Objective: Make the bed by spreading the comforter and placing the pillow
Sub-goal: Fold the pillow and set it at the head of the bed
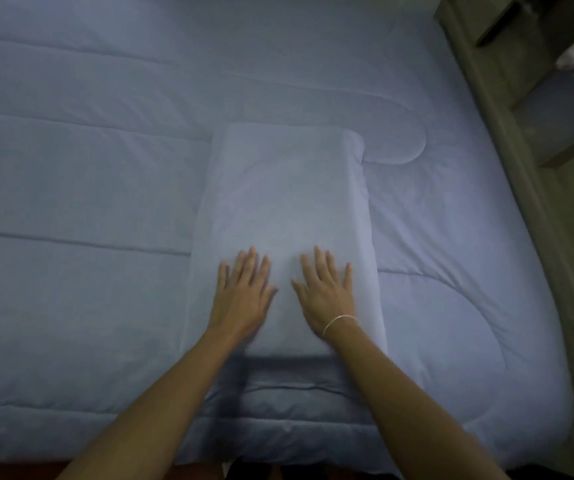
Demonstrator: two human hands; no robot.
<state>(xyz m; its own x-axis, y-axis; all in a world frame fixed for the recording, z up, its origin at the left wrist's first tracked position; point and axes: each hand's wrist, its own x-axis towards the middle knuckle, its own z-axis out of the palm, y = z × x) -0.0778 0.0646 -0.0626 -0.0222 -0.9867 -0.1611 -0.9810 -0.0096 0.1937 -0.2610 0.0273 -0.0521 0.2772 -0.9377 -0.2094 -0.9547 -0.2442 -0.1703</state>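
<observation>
Pillow point(285, 237) set on spread comforter point(88, 168).
We note left hand point(242, 292) and right hand point(327, 292) flat, fingers spread, gripping nothing; uneven pressing could skew it.

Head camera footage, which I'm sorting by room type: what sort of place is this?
Most likely a bedroom. A quilted pale blue comforter lies spread over a bed, a pillow sits on top with the left hand and right hand flat on it, and a padded bed frame runs alongside.
</observation>
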